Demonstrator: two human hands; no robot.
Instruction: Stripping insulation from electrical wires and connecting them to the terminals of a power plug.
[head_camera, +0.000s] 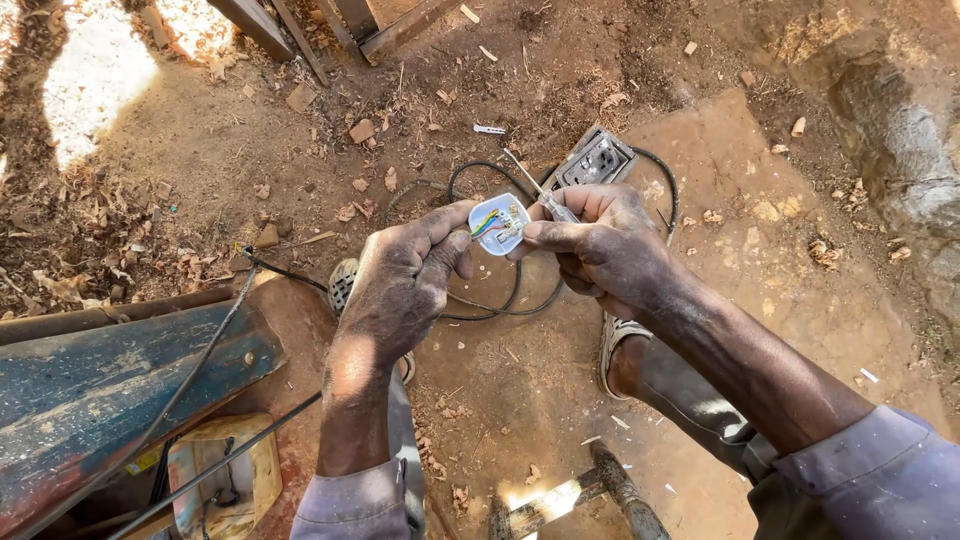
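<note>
My left hand (405, 280) and my right hand (605, 245) together hold a small white electric plug (497, 223) with its cover off, so that yellow, blue and other coloured wires show inside. The left thumb and fingers pinch its left side. My right hand also grips a thin screwdriver (535, 190) whose shaft points up and to the left, above the plug. A black cable (480, 170) loops over the dirt below the hands.
A grey socket box (597, 160) lies on the ground just beyond the hands. A worn blue metal beam (110, 385) is at the lower left, with a wooden-handled tool (575, 495) at the bottom. Wood chips and dry leaves litter the soil. My sandalled feet (615, 335) rest below.
</note>
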